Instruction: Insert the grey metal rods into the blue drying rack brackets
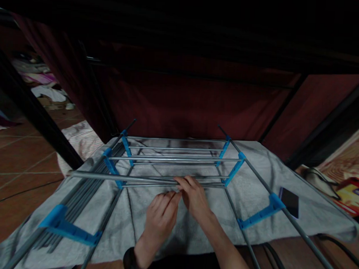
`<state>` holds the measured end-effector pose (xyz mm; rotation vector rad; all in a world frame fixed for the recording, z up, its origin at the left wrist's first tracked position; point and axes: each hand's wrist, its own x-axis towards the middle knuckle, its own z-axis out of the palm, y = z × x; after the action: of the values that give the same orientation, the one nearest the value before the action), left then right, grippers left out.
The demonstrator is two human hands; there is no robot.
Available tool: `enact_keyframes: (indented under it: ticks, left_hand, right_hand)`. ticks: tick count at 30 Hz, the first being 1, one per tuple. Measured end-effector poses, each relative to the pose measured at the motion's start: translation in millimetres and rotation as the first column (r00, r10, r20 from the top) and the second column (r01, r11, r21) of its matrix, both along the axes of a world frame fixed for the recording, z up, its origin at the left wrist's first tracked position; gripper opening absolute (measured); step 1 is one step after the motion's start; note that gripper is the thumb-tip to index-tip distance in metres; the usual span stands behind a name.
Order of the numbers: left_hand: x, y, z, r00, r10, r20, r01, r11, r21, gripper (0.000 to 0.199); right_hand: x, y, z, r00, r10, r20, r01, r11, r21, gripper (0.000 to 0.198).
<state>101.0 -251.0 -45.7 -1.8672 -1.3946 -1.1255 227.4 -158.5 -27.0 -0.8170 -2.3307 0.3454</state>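
Note:
A rack of grey metal tubes joined by blue plastic brackets lies on a grey cloth. A loose grey tube crosses the left side of the rack, its right end at my right hand. The fingers of that hand are closed on this tube end. Just below and left of it, my left hand has its fingers curled shut, fingertips meeting the right fingertips; whatever they pinch is hidden. Blue brackets stand on both sides, a near left one and a near right one among them.
Several loose grey tubes lie bundled along the rack's left side. A dark phone rests on the cloth at the right. Dark red panels in a black frame rise behind. A cable crosses the tiled floor at left.

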Motion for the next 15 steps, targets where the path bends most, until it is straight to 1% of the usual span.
enact_keyframes:
  ticks: [2,4,7,9,12,15]
  left_hand:
    - [0,-1,-6.9,0.997,0.000,-0.076,-0.001,1.000,-0.015,0.036]
    - [-2,0,-12.9,0.993,0.022,-0.115,-0.028,0.998,-0.050,0.037]
    - [-9,4,-23.1,0.989,0.057,-0.138,-0.080,0.984,-0.162,0.036]
    - [-14,8,-31.8,0.986,0.056,-0.157,-0.096,0.960,-0.262,0.036]
    - [-21,12,-45.8,0.982,0.027,-0.189,-0.104,0.905,-0.412,0.032]
    - [-28,13,-58.1,0.979,-0.003,-0.206,-0.106,0.851,-0.515,0.032]
  right_hand:
    - [4,-1,-20,0.997,-0.009,0.072,0.009,1.000,-0.006,0.038]
    - [8,-2,-39,0.992,-0.030,0.121,0.033,0.999,-0.022,0.039]
    - [15,-4,-63,0.978,-0.081,0.194,0.089,0.996,-0.031,0.037]
    - [18,-5,-74,0.965,-0.102,0.243,0.112,0.993,-0.025,0.036]
    - [21,-7,-85,0.950,-0.115,0.289,0.122,0.993,-0.005,0.033]
    - [19,-9,-92,0.947,-0.121,0.298,0.121,0.992,0.020,0.030]
